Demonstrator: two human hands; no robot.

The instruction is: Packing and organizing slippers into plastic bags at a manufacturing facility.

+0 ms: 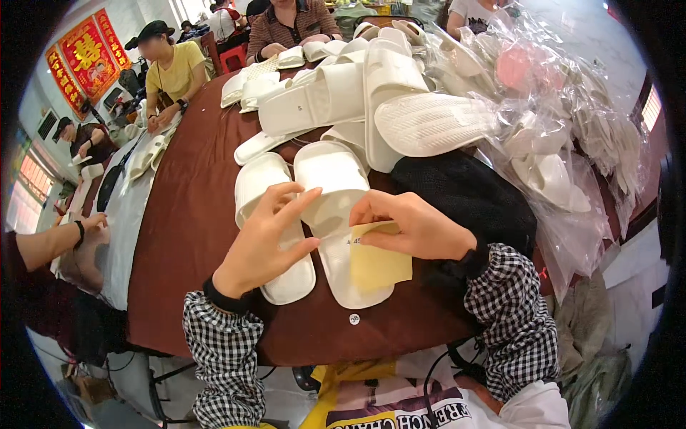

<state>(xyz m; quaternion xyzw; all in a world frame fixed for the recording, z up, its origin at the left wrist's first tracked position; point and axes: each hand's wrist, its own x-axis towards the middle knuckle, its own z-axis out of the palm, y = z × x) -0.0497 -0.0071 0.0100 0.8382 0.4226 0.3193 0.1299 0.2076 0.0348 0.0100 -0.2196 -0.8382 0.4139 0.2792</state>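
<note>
A pair of white slide slippers lies side by side before me, toes pointing away. My left hand [268,236] is over the left slipper [293,275], thumb and forefinger spread, with nothing visible between them. Its fingertips reach toward the strap of the right slipper [336,250]; whether they touch it I cannot tell. In my right hand [418,225], a pale yellow sheet [382,266] with small dark print near its upper left corner is pinched between thumb and fingers. The sheet covers part of the right slipper's footbed. A small round white sticker [354,319] lies just below that slipper's heel.
White slippers [321,100] are heaped beyond the pair on the dark red tablecloth [186,236]. Clear plastic bags [550,129] holding more slippers fill the right side. Black fabric [464,196] lies beside my right hand. Another person's arm [53,243] reaches in at left; others sit around.
</note>
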